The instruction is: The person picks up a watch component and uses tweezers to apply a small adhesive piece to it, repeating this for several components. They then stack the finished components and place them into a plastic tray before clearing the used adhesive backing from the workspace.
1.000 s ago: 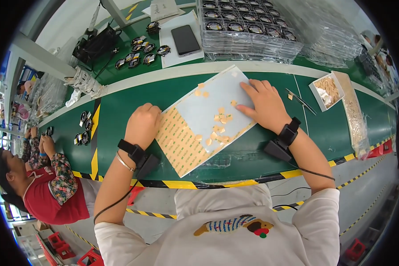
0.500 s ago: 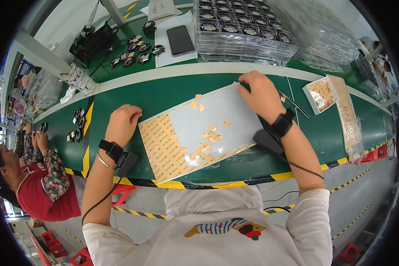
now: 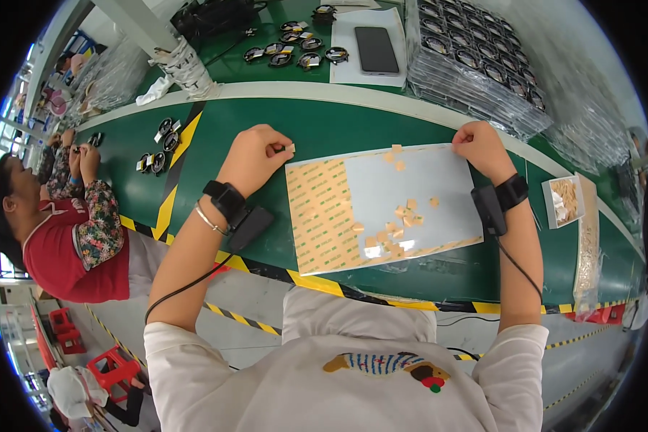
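Observation:
A pale grey sheet [image 3: 403, 180] lies on the green bench, its left part covered with patterned tan backing [image 3: 324, 216]. Small tan square stickers [image 3: 394, 229] are scattered over its middle and lower part, and a few sit at its top edge. Beyond the sheet's upper left corner, my left hand [image 3: 255, 155] pinches one small tan sticker [image 3: 290, 147] between thumb and forefinger. My right hand [image 3: 484, 150] is closed at the upper right corner of the sheet, fingertips gripping its edge.
A white box [image 3: 563, 201] of tan pieces stands at the right beside a long wrapped strip [image 3: 587, 248]. Behind the ledge are a phone [image 3: 376, 50], round black coil-like parts [image 3: 309, 60] and stacked clear trays [image 3: 475, 79]. A co-worker [image 3: 72, 223] sits at left.
My view has swung left. The sheet has turned clockwise and lies more level. My right hand's fingers have drawn together at its corner; the left hand has come nearer its upper left corner.

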{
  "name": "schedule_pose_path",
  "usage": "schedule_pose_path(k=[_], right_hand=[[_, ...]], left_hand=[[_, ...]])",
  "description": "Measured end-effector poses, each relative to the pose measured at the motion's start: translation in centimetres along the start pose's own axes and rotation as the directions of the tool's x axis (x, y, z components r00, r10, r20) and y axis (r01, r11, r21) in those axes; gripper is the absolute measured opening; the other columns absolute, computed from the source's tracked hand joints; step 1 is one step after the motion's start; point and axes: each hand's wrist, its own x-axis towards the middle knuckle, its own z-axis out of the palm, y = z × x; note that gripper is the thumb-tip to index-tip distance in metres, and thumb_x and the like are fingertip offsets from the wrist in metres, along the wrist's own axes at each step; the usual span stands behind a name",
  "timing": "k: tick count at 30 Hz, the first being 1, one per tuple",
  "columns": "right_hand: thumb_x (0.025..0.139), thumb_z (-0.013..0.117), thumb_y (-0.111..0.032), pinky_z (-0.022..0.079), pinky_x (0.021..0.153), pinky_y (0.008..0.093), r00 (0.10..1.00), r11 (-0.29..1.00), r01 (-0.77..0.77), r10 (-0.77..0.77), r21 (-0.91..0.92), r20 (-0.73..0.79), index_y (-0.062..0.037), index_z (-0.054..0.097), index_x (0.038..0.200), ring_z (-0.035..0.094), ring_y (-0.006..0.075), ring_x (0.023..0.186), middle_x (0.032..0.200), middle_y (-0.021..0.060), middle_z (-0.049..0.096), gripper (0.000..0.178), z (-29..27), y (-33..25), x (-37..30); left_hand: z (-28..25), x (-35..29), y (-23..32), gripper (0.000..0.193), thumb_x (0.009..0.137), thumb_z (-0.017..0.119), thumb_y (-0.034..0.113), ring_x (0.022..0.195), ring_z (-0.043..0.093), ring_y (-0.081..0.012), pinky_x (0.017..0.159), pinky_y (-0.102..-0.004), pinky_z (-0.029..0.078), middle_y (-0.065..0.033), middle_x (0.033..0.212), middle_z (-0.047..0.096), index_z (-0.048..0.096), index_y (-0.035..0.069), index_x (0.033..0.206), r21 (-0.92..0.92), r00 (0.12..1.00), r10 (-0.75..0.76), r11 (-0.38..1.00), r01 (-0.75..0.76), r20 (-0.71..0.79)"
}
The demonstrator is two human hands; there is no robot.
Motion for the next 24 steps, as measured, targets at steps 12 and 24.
schedule_pose_path(k=[12, 24], right_hand=[[0.070, 0.063, -0.006, 0.044, 0.061, 0.0256, 0.995, 0.989, 0.079, -0.070, 0.128, -0.074, 0.0006, 0.062, 0.077, 0.053, 0.0127, 0.064, 0.070, 0.0041, 0.059, 0.010, 0.4, 0.5, -2.8], [0.081, 0.056, -0.004, 0.046, 0.058, 0.0232, 0.989, 0.985, -0.023, -0.003, -0.171, -0.148, 0.0027, 0.063, 0.090, 0.057, 0.0116, 0.062, 0.076, 0.0039, 0.059, 0.014, -0.6, -0.6, -5.1]], left_hand=[[1.0, 0.5, 1.2, 0.005, 0.077, 0.061, 0.005, 0.069, 0.059, -0.0283, 0.062, -0.0343, 0.048, -0.0127, 0.076, 0.058, 0.060, 0.000, 0.079, 0.336, 0.971, 0.239, 0.916, -0.218, -0.022], [6.4, -5.6, 11.3, 0.049, 0.076, 0.067, 0.018, 0.110, 0.046, -0.0345, 0.092, -0.0439, 0.038, -0.0170, 0.119, 0.048, 0.049, 0.002, 0.119, 0.108, 0.860, 0.420, 0.879, -0.465, 0.291]])
